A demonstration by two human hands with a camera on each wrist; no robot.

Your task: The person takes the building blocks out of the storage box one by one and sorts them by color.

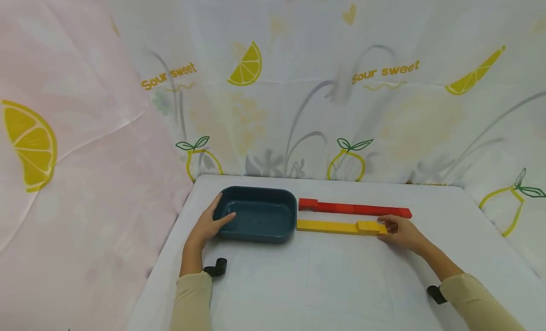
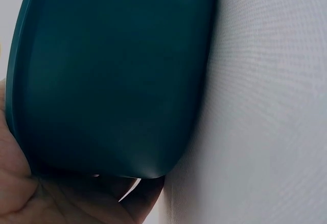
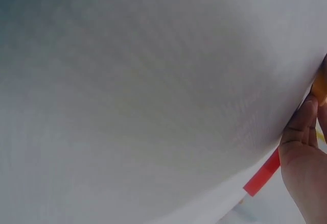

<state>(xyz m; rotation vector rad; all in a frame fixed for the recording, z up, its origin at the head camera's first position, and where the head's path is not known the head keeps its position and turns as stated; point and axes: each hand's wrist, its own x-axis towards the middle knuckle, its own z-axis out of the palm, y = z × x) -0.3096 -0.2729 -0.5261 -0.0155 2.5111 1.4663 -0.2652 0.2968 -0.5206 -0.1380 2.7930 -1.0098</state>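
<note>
A dark teal tray (image 1: 256,190) sits on the white table, with nothing in it. My left hand (image 1: 211,222) grips its left rim, thumb inside and fingers along the outer wall; in the left wrist view the tray wall (image 2: 112,71) rests against my palm (image 2: 30,203). To the right of the tray lie two rows of blocks, red (image 1: 354,208) behind and yellow (image 1: 332,225) in front. My right hand (image 1: 398,231) pinches the yellow block at the row's right end (image 1: 368,226). In the right wrist view my right hand's fingers (image 3: 306,157) show beside a red block (image 3: 263,175).
The white cloth-covered table (image 1: 324,274) stretches toward me with bare room in front of the blocks. Lemon-print fabric (image 1: 298,84) hangs behind and pink fabric (image 1: 77,155) on the left, close to the table's left edge. Black wrist mounts (image 1: 217,267) sit on my sleeves.
</note>
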